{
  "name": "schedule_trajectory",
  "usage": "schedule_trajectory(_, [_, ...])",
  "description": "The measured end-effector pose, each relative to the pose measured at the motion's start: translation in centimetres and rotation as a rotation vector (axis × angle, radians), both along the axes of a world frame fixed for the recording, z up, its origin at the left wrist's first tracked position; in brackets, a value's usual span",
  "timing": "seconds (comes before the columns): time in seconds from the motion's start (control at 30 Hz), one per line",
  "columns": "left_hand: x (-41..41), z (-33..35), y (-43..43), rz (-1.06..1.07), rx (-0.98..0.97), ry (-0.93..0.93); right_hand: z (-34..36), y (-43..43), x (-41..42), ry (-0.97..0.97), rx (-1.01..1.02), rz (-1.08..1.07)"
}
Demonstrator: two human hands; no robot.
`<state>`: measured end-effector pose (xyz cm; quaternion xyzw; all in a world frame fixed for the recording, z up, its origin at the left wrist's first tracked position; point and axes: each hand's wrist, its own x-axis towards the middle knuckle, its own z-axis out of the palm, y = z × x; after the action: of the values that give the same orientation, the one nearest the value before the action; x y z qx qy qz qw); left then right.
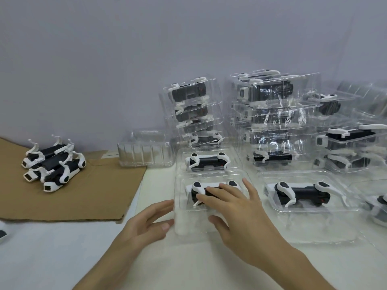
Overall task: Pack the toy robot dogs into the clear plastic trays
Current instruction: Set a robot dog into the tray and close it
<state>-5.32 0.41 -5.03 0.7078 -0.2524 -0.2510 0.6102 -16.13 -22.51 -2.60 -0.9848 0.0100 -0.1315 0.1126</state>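
Observation:
A black-and-white toy robot dog (198, 188) lies on its side in a clear plastic tray (184, 227) in front of me. My right hand (234, 208) lies flat on the dog with straight fingers pressing it down. My left hand (150, 220) touches the tray's left edge, fingers relaxed. Three loose dogs (52, 164) lie on their backs, legs up, on brown cardboard (83, 197) at the left. A stack of empty trays (144, 151) stands behind the cardboard.
Filled trays lie around: one (207, 161) just behind mine, one (303, 193) to its right. Tall stacks of packed trays (194, 109) (272, 118) (351, 147) stand against the wall. Part of another dog (2, 234) shows at the left edge.

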Motion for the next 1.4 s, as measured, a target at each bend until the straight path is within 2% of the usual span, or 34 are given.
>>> schedule_trajectory(0.33, [-0.6, 0.5, -0.2, 0.062, -0.013, -0.055, 0.5, 1.6, -0.6, -0.079, 0.104, 0.030])
schedule_trajectory(0.57, [-0.8, 0.5, -0.2, 0.208, -0.004, -0.064, 0.4, 2.6, -0.8, -0.376, 0.264, 0.124])
schedule_trajectory(0.7, [-1.1, -0.6, -1.1, 0.396, 0.100, -0.267, 1.5, 2.4, -0.3, -0.510, 0.394, 0.189])
schedule_trajectory(0.77, [-1.2, -0.9, -1.6, 0.451, 0.115, -0.325, 2.9, 2.5, 1.1, -0.490, 0.458, 0.223])
schedule_trajectory(0.83, [-1.0, -1.1, -1.7, 0.480, 0.102, -0.322, 4.6, 2.9, 3.7, -0.439, 0.434, 0.228])
schedule_trajectory(0.97, [-0.8, -1.2, -1.8, 0.517, 0.065, -0.291, 6.6, 4.4, 11.1, -0.244, 0.320, 0.229])
schedule_trajectory(1.1, [-0.9, -0.8, -1.8, 0.536, 0.057, -0.289, 6.9, 6.2, 19.2, -0.064, 0.097, 0.180])
schedule_trajectory(1.27, [-0.7, -1.0, -1.6, 0.525, 0.050, -0.314, 5.7, 6.6, 25.7, 0.078, -0.065, 0.096])
schedule_trajectory(1.33, [-0.6, -1.0, -1.6, 0.514, 0.046, -0.311, 5.4, 6.4, 27.0, 0.080, -0.043, 0.079])
schedule_trajectory(1.4, [-0.4, -1.2, -1.6, 0.512, 0.047, -0.306, 5.8, 6.1, 27.9, -0.032, -0.013, 0.099])
